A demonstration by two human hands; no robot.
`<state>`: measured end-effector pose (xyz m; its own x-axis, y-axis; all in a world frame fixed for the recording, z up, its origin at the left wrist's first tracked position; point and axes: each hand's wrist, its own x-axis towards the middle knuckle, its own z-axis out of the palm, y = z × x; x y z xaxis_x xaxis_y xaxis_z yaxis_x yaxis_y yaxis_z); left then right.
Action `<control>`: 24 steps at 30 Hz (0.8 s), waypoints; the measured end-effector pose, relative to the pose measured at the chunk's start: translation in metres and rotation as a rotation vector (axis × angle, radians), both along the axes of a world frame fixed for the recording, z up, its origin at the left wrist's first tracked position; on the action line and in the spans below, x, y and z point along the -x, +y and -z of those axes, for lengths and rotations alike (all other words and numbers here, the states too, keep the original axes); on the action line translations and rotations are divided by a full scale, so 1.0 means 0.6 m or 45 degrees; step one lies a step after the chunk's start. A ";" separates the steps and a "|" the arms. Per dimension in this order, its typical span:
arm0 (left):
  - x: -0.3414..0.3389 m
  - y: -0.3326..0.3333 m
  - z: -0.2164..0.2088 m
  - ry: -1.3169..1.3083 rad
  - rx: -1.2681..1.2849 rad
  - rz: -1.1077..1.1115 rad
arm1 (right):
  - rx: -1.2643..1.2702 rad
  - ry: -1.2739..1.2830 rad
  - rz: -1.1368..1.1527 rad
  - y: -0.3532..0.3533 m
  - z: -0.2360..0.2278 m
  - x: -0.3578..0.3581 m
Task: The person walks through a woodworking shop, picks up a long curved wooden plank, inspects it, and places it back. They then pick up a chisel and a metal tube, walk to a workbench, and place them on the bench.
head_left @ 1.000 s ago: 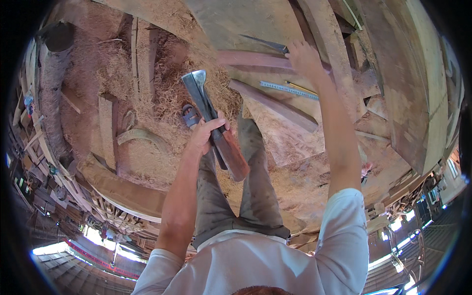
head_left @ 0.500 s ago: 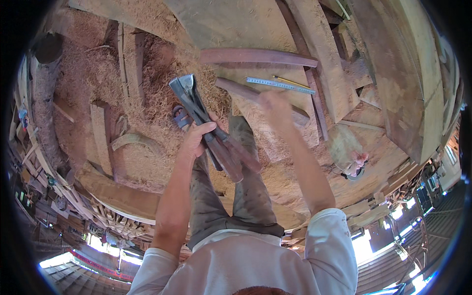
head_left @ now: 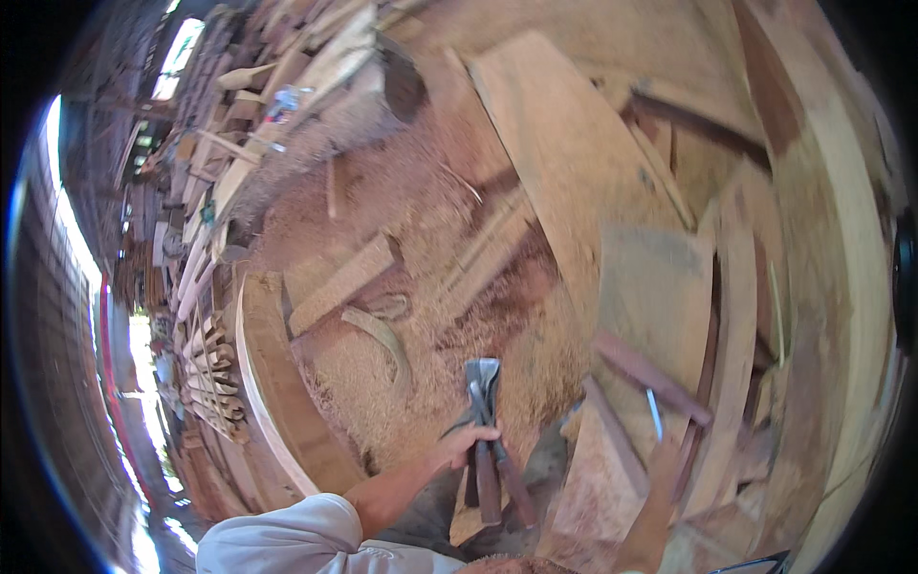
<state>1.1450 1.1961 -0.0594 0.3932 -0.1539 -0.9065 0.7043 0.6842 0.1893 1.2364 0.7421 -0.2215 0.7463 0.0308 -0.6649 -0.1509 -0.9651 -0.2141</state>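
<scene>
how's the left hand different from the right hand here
The left hand is clenched around a bundle of wooden-handled tools with metal heads; the right hand holds nothing that shows. The left hand is over the sawdust floor, the right reaches toward a dark wooden slat and a thin metal strip. The left is sharp, the right blurred. Both are bare.

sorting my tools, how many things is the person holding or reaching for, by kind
wooden-handled axes, bunched in the left hand: 2
blue ruler on the planks, just past the right hand: 1
total: 3
</scene>
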 end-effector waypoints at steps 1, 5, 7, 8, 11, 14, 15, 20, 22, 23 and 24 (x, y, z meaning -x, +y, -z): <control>0.011 0.006 -0.022 -0.002 -0.007 -0.062 | -0.051 -0.101 0.103 0.004 -0.012 0.012; 0.040 0.021 -0.117 0.043 -0.032 -0.430 | -0.135 -0.823 -0.223 0.019 -0.079 0.079; 0.038 0.041 -0.165 -0.009 -0.073 -0.492 | -0.283 -0.761 -0.154 0.041 -0.088 0.114; 0.041 0.050 -0.190 -0.024 -0.093 -0.530 | -0.330 -0.645 -0.087 0.053 -0.092 0.129; 0.056 0.077 -0.263 -0.048 -0.096 -0.653 | -0.453 -0.187 0.073 0.055 -0.079 0.164; 0.098 0.110 -0.320 -0.035 -0.065 -0.777 | -0.600 0.048 0.270 0.067 -0.148 0.156; 0.108 0.125 -0.325 -0.062 -0.062 -0.838 | -0.635 0.110 0.383 0.113 -0.246 0.136; 0.163 0.221 -0.371 -0.163 -0.106 -1.205 | -0.405 0.033 0.214 0.186 -0.371 0.103; 0.217 0.266 -0.378 -0.224 -0.114 -1.349 | -0.427 0.212 0.433 0.260 -0.445 0.083; 0.225 0.290 -0.380 -0.225 -0.114 -1.389 | -0.451 0.168 0.435 0.267 -0.441 0.086; 0.239 0.326 -0.389 -0.250 -0.112 -1.462 | -0.483 0.108 0.399 0.295 -0.437 0.073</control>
